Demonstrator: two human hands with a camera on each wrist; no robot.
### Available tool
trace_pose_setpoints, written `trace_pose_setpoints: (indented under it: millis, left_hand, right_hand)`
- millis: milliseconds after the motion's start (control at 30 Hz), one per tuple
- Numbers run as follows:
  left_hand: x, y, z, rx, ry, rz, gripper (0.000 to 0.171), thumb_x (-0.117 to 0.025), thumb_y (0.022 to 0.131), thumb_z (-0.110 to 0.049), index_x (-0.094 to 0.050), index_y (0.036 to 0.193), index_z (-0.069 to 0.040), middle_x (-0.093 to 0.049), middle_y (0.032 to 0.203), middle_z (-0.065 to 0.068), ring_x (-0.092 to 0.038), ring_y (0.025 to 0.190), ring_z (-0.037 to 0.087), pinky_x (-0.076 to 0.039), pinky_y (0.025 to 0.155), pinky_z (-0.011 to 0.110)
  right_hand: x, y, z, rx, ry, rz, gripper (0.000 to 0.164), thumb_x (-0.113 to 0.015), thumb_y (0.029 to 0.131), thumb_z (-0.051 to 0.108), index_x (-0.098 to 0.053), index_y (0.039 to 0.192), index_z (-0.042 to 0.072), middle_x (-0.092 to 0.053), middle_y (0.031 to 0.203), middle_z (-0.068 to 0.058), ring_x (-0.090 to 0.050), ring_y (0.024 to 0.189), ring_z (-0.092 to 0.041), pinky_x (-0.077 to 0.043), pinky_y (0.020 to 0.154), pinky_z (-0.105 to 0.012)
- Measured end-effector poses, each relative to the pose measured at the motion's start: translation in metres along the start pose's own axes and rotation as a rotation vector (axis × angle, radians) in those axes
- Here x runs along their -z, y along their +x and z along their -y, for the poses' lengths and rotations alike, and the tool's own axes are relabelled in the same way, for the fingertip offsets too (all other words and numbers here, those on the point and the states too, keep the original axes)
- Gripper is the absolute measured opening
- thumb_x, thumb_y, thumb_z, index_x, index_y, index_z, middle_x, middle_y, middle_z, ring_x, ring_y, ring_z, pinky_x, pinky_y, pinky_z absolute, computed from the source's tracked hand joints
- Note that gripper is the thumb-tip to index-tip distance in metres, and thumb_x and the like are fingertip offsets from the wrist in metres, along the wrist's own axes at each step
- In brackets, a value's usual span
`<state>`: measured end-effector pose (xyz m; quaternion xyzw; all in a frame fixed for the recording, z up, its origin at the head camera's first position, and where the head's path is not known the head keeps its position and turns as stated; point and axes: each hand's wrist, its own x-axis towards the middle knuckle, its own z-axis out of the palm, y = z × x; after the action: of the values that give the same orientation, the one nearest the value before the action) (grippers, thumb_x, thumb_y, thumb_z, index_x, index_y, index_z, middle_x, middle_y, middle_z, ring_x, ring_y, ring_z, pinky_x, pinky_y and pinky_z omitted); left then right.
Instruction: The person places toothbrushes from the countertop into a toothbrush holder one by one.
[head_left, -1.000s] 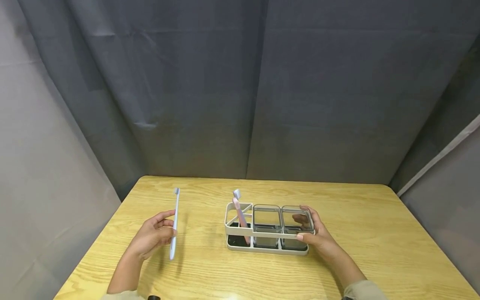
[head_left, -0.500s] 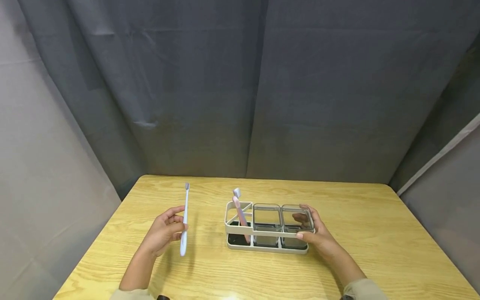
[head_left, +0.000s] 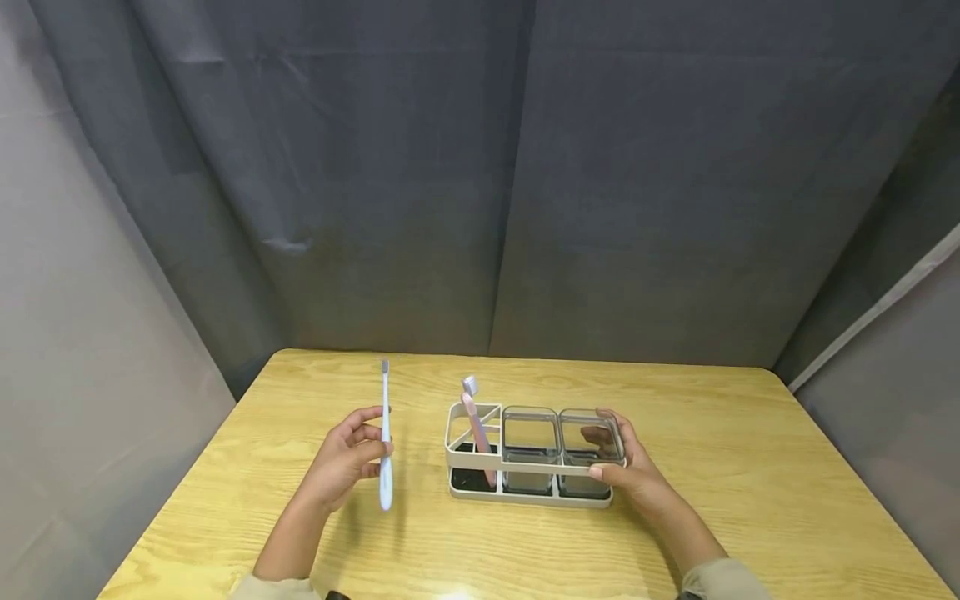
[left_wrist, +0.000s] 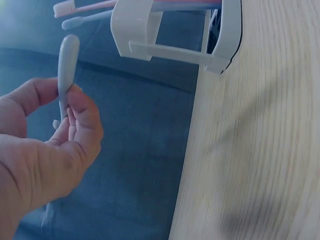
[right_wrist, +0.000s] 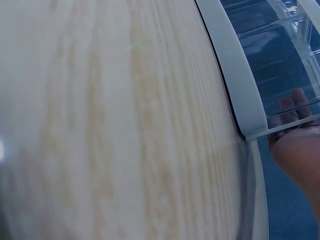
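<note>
Between thumb and fingers, my left hand (head_left: 347,460) pinches a pale blue toothbrush (head_left: 386,483) upright above the table, bristles at the top. The left wrist view shows its rounded handle end (left_wrist: 68,57) close up. To its right stands a whitish toothbrush holder (head_left: 471,459). A pink toothbrush (head_left: 476,425) and a second brush with a pale head (head_left: 470,385) lean in the holder's divided left section. Two clear cups (head_left: 530,411) fill its other sections. My right hand (head_left: 641,475) grips the holder's right end, thumb at the front rail, fingers showing through the clear cup (right_wrist: 275,60).
The wooden table (head_left: 712,433) carries the holder near its middle. Behind the table's far edge hangs a dark grey curtain (head_left: 390,183), with lighter cloth (head_left: 97,292) at the left.
My left hand has moved right, towards the holder, with the toothbrush, which has turned from slightly slanted to nearly straight up. The right hand and the holder have stayed in place.
</note>
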<state>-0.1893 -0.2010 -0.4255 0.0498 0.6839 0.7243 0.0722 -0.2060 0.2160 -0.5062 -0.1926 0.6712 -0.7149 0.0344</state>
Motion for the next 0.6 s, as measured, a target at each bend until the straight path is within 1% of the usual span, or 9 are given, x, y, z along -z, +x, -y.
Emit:
trace_pose_setpoints:
  millis: [100,267,433,600]
  left_hand:
    - [-0.005,-0.002,0.001,-0.002,-0.007,-0.019,0.044,-0.058,0.086,0.002,-0.044,0.128,-0.003,-0.052,0.089,0.011,-0.053,0.076,0.022,-0.048,0.066,0.035]
    - [-0.013,-0.002,0.000,-0.043,-0.029,-0.041,0.037,-0.058,0.090,-0.004,-0.045,0.125,-0.002,-0.053,0.085,0.009,-0.051,0.076,0.021,-0.047,0.069,0.035]
    - [-0.021,-0.001,-0.003,-0.059,-0.064,-0.086,0.035,-0.058,0.089,-0.003,-0.047,0.122,-0.003,-0.051,0.084,0.007,-0.051,0.077,0.020,-0.047,0.069,0.035]
    - [-0.026,-0.005,-0.003,-0.071,-0.094,-0.111,0.035,-0.059,0.088,-0.001,-0.048,0.120,-0.002,-0.049,0.087,0.009,-0.052,0.077,0.020,-0.049,0.068,0.035]
  right_hand:
    - [0.000,-0.002,0.001,-0.007,-0.003,0.001,0.079,-0.061,0.079,-0.001,-0.016,0.143,0.008,-0.032,0.133,-0.031,-0.035,0.122,-0.033,-0.035,0.094,-0.027]
    - [0.001,0.000,0.004,0.006,-0.023,0.003,0.078,-0.061,0.080,-0.002,-0.017,0.143,0.007,-0.032,0.133,-0.031,-0.034,0.122,-0.033,-0.034,0.095,-0.030]
    - [0.000,0.004,0.004,0.032,-0.021,0.023,0.077,-0.060,0.080,-0.003,-0.016,0.143,0.006,-0.032,0.132,-0.032,-0.036,0.121,-0.032,-0.036,0.093,-0.028]
    - [-0.007,0.004,0.003,0.024,0.011,0.013,0.078,-0.061,0.079,-0.001,-0.017,0.143,0.006,-0.032,0.132,-0.032,-0.035,0.122,-0.034,-0.036,0.095,-0.031]
